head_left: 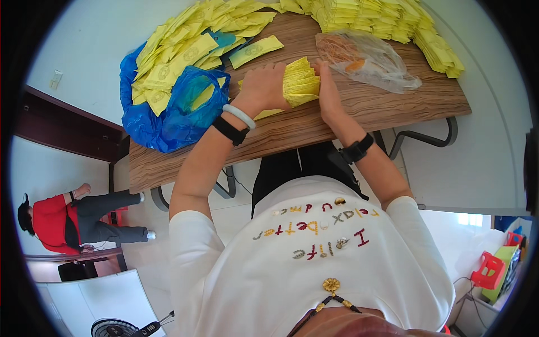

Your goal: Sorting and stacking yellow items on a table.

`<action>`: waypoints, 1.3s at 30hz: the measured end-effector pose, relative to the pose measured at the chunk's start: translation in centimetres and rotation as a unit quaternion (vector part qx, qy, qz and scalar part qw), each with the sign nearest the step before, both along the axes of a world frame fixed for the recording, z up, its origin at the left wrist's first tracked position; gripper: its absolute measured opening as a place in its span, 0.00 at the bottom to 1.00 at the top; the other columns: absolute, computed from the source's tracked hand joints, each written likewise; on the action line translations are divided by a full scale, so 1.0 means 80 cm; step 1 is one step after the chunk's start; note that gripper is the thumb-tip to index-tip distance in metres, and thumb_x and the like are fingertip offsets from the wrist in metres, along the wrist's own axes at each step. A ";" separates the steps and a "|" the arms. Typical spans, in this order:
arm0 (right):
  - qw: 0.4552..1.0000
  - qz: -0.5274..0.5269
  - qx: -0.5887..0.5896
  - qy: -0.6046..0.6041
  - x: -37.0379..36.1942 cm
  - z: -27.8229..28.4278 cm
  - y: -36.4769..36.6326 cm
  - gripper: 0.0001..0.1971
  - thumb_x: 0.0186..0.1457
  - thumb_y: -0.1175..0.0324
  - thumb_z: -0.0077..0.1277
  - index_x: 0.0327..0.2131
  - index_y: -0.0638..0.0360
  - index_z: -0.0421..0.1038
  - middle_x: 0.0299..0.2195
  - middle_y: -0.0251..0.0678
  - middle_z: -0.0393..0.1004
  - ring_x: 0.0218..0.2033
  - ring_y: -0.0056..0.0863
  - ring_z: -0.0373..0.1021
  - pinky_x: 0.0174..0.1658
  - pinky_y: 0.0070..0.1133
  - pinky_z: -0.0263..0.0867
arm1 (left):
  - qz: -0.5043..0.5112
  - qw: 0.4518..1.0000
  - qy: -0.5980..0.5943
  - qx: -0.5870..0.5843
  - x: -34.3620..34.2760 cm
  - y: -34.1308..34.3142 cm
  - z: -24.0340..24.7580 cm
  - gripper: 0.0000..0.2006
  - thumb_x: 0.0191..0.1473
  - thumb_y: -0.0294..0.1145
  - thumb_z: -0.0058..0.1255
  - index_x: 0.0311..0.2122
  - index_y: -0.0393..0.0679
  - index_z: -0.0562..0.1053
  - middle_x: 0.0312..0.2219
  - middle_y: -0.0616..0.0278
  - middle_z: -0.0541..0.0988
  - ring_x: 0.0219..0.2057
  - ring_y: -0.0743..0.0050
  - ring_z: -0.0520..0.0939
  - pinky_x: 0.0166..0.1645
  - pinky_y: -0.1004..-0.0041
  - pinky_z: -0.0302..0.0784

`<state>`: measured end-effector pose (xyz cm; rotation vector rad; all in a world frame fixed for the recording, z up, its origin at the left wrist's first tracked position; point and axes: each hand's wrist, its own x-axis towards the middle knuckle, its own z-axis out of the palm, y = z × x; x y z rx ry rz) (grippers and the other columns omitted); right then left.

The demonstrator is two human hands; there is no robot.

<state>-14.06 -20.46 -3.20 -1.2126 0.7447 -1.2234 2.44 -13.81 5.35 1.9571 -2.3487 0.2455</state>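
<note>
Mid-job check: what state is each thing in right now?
Yellow bundle: packets gathered together, held
Left hand: on bundle's left side, fingers mostly hidden
Right hand: against bundle's right side
Blue bag: open, crumpled
Loose yellow packets: heaped over blue bag
Clear bag: crumpled, partly filled
Stacked yellow packets: lined up in rows
Fan: partly in view; running or not, unclear

Bundle of yellow packets (301, 82): paper-like, creased, mostly matt. Blue bag (196, 101) – thin plastic film, crinkled, glossy. Clear bag (396, 70): transparent plastic film, wrinkled, shiny highlights. Tabletop (281, 132): wood-grain finish, looks smooth, low sheen. Table leg (428, 138): dark, smooth, metal by appearance. Shirt (314, 236) – soft matt cloth, raised lettering. Pendant (331, 285): gold-coloured, metallic shine. Red stool (487, 272): smooth plastic.
</note>
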 end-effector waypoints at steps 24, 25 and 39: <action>0.974 0.171 0.065 0.137 -0.057 0.092 -0.044 0.31 0.56 0.60 0.59 0.61 0.57 0.62 0.52 0.36 0.69 0.53 0.24 0.66 0.55 0.21 0.62 | 0.028 0.670 0.631 0.389 0.039 -0.013 0.067 0.28 0.47 0.32 0.64 0.54 0.37 0.70 0.42 0.59 0.80 0.39 0.70 0.82 0.44 0.73 0.78; 0.979 0.148 0.030 0.136 -0.072 0.102 -0.051 0.26 0.58 0.61 0.57 0.58 0.58 0.65 0.48 0.34 0.72 0.49 0.22 0.68 0.51 0.20 0.64 | 0.096 0.582 0.722 0.361 0.036 0.000 0.076 0.26 0.49 0.31 0.62 0.54 0.37 0.69 0.43 0.59 0.80 0.40 0.68 0.82 0.46 0.71 0.79; 0.691 -0.004 -0.486 0.536 -0.185 0.069 -0.128 0.06 0.53 0.68 0.59 0.28 0.60 0.76 0.30 0.33 0.75 0.27 0.29 0.70 0.34 0.26 0.68 | 0.116 0.289 0.949 0.058 -0.072 0.096 0.046 0.23 0.60 0.37 0.52 0.57 0.40 0.67 0.51 0.56 0.76 0.51 0.62 0.78 0.56 0.64 0.74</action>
